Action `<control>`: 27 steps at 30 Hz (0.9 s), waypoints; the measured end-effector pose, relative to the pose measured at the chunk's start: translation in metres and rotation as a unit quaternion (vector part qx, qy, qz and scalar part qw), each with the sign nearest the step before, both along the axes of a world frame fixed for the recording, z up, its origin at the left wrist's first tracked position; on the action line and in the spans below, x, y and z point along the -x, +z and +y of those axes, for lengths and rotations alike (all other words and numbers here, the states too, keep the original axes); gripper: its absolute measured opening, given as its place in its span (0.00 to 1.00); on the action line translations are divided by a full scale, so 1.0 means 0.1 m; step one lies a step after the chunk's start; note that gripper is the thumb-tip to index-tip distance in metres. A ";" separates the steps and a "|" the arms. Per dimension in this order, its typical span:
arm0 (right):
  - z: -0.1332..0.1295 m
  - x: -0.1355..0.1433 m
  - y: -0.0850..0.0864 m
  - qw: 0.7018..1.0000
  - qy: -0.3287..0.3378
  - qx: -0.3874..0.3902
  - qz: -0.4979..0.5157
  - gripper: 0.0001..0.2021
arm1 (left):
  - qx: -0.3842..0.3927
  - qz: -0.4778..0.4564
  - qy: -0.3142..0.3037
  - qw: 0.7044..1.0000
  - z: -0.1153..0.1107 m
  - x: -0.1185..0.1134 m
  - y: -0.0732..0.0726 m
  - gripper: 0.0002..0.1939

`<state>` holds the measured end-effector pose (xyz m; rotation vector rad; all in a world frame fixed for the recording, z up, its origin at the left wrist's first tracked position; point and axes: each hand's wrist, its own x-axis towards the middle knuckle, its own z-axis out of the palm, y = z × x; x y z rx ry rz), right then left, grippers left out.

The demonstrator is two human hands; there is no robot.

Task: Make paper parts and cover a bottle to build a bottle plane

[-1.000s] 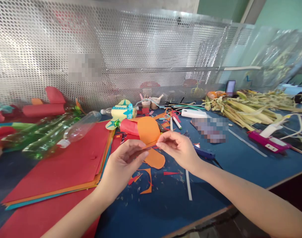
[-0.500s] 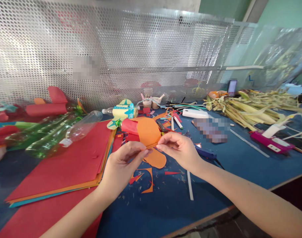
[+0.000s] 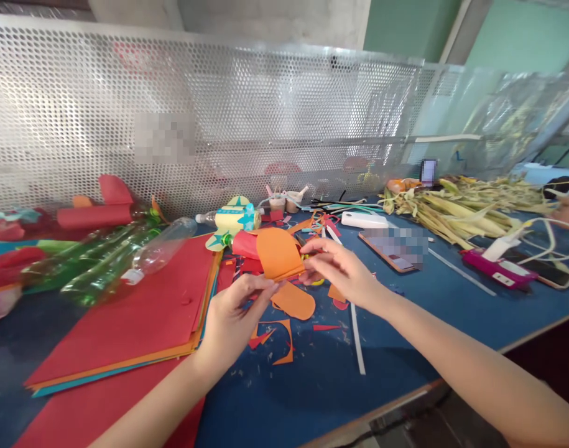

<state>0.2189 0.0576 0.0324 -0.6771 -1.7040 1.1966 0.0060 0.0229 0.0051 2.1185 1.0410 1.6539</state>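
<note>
An orange craft-sheet cutout [image 3: 278, 250] with a rounded top is held up in front of me, its lower edge folded. My left hand [image 3: 240, 317] is closed, pinching the fold's lower left end between thumb and fingers. At the right end are the bent fingers of my right hand [image 3: 344, 270], close against the edge; the exact contact is partly hidden. Behind the cutout lies a bottle wrapped in red sheet [image 3: 245, 244], with a green neck. A second orange cutout [image 3: 294, 302], with a rounded end, lies on the table just below my hands.
Stacked red sheets [image 3: 125, 317] and green bottles [image 3: 102, 267] lie left. A yellow-wrapped bottle with blue stars [image 3: 235, 218] stands behind. Orange scraps [image 3: 286, 342], a white strip [image 3: 357, 342], a phone [image 3: 391, 252], a purple power strip [image 3: 499, 270] and dried husks [image 3: 461, 208] surround the work; another person's hand [image 3: 568, 210] shows far right.
My right fingers have loosened and shifted slightly up and right along the cutout's edge. My left hand keeps its pinch. The camera view has tilted up slightly.
</note>
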 end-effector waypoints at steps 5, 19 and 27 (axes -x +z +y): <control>-0.08 -0.32 0.11 0.954 -0.150 -0.059 -0.252 0.10 | -0.012 0.025 0.013 1.000 0.07 0.04 -0.08 0.01; -0.44 -0.68 -0.27 0.705 -0.345 -0.138 -0.604 0.21 | -0.035 0.098 0.041 0.994 0.09 0.00 -0.14 0.01; -0.28 -0.68 -0.35 0.733 -0.356 -0.078 -0.574 0.16 | -0.059 0.112 0.039 0.991 0.10 0.00 -0.19 0.01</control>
